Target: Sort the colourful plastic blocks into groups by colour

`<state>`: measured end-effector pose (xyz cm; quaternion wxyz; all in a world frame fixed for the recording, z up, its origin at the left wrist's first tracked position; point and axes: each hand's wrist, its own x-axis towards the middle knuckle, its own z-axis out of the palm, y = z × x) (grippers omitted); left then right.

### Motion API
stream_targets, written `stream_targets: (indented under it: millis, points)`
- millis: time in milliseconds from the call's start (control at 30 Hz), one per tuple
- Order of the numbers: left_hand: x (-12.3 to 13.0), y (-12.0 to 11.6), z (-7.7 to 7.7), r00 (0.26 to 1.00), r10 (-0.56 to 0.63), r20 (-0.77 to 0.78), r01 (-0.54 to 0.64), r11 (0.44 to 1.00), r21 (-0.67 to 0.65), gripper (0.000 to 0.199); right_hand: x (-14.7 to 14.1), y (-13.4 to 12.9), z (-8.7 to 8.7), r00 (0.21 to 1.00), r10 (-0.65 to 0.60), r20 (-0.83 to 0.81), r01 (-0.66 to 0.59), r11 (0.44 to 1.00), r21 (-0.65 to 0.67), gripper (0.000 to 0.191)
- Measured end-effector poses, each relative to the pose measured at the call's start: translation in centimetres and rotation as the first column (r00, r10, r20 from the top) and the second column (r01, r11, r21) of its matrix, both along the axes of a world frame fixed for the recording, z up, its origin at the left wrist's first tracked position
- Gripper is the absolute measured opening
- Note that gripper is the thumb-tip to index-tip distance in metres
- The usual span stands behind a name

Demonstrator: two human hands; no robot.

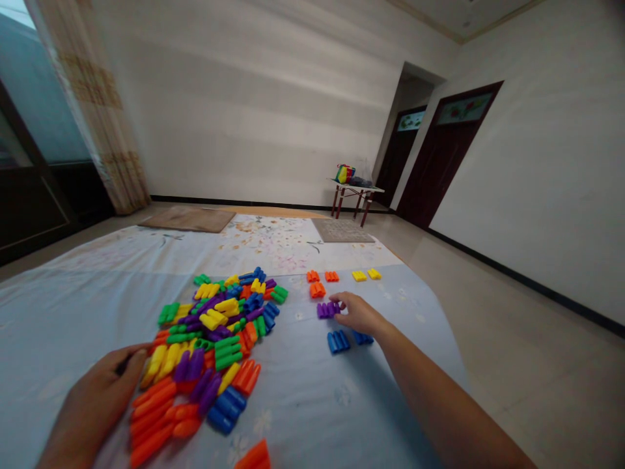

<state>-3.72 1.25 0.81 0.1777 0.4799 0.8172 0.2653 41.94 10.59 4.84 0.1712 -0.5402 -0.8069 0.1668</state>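
Note:
A heap of coloured plastic pieces, with green pieces among orange, yellow, purple and blue ones, lies on the cloth-covered table. At the heap's left edge is my left hand, its thumb and forefinger close together by the yellow pieces; what they hold, if anything, is hidden. My right hand has its fingertips at a purple piece on the right. Around it lie orange pieces, yellow pieces and blue pieces, one blue piece partly behind the right wrist.
An orange piece sits at the near edge of view. Two flat boards, one brown and one grey, rest at the table's far side. Beyond stands a small table with bags on it.

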Motion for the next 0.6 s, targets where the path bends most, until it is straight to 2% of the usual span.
stream_targets:
  millis: [233, 367, 600]
  points:
    - [0.0, -0.2, -0.1, 1.000, 0.022, 0.021, -0.022, 1.000, -0.017, 0.055, -0.5, -1.2, 0.9, 0.997, 0.070, -0.040, -0.073, 0.996, -0.060, 0.035]
    - [0.2, -0.2, 0.1, 0.999, 0.032, 0.025, -0.031, 0.999, -0.023, 0.056, -0.9, -2.3, 1.3, 0.989, 0.134, -0.061, -0.140, 0.985, -0.097, 0.039]
    - [0.3, -0.4, 0.3, 1.000, 0.010, 0.018, -0.010, 1.000, -0.012, 0.058, -1.1, -3.8, 0.9, 0.986, 0.166, -0.035, -0.169, 0.978, -0.121, 0.043]
